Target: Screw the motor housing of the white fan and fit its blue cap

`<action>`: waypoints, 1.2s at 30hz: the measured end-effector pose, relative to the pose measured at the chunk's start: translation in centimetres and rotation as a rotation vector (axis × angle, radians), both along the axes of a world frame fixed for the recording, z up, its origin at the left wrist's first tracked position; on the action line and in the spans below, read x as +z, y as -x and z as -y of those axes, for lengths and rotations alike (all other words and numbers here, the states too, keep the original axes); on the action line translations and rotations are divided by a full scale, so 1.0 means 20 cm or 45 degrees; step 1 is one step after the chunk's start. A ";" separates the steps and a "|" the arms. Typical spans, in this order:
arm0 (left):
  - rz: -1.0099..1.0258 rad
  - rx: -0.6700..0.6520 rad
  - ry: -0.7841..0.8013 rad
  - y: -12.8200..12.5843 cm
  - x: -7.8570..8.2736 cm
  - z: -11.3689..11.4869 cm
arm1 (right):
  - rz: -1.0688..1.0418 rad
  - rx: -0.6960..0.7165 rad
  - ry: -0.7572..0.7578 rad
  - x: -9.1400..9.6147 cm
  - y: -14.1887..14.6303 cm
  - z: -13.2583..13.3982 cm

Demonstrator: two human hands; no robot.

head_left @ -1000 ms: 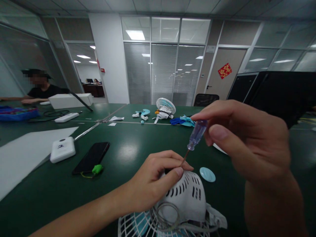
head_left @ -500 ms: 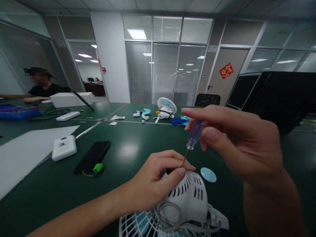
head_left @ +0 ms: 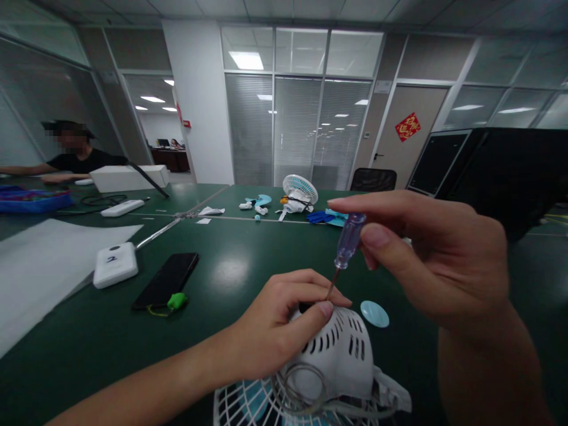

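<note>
My right hand (head_left: 432,260) grips a screwdriver (head_left: 349,241) by its clear purple handle, between thumb and fingers. Its thin shaft slants down to the top of a white fan (head_left: 341,355), where the tip is hidden by my left hand (head_left: 284,325). That hand is wrapped over the slotted motor housing, thumb on the near side and fingers on the far side. The fan lies with its grille and light-blue blades downward, its grey cord coiled against the housing. A round light-blue cap (head_left: 374,314) rests on the table just right of the housing.
A black phone (head_left: 167,281) with a green charm and a white box-shaped device (head_left: 115,265) lie left. Farther back stand a second fan (head_left: 300,192), blue gloves (head_left: 320,218) and light-blue parts. A person (head_left: 80,154) sits far left near a blue tray (head_left: 35,201).
The fingers of my right hand have shifted slightly on the screwdriver handle, which has tilted a little. My left hand and the fan have stayed in place.
</note>
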State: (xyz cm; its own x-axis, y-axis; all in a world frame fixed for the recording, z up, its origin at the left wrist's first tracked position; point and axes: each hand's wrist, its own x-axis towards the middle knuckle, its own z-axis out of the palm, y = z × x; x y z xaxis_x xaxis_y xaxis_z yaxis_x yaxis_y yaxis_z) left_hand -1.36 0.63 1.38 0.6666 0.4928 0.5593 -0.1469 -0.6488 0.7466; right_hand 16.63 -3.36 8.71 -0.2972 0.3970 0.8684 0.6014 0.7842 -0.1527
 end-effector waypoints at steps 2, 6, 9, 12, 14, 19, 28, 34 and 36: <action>-0.003 -0.005 -0.003 0.00 0.00 0.00 | -0.010 -0.058 -0.032 0.00 0.00 0.00; -0.011 -0.005 -0.002 0.00 0.00 0.00 | -0.067 -0.064 -0.073 -0.01 -0.01 -0.01; -0.005 -0.003 -0.009 0.00 0.00 0.00 | -0.100 0.002 -0.051 -0.01 -0.01 -0.02; -0.002 0.002 -0.025 0.00 -0.01 -0.01 | -0.119 0.064 0.002 0.00 0.00 -0.01; -0.005 0.017 -0.029 0.00 0.00 -0.01 | -0.148 0.110 0.066 0.00 0.00 -0.01; -0.037 0.026 -0.022 0.00 0.00 -0.01 | -0.259 0.229 0.179 -0.03 0.01 -0.01; 0.006 0.000 -0.006 0.00 0.00 -0.01 | 0.068 0.289 0.253 0.00 -0.01 0.00; -0.007 0.000 -0.015 0.00 0.00 -0.01 | 0.063 0.218 0.262 0.00 -0.01 0.01; -0.011 -0.007 -0.006 -0.01 0.00 -0.01 | 0.050 0.131 0.223 -0.01 -0.02 0.01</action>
State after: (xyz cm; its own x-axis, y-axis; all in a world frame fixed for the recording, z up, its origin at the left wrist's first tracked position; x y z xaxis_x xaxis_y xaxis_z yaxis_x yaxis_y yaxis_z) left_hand -1.25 0.80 1.39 0.6742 0.4863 0.5558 -0.1437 -0.6518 0.7446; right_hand 17.04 -3.47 8.56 -0.3762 0.5064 0.7759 0.5274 0.8056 -0.2700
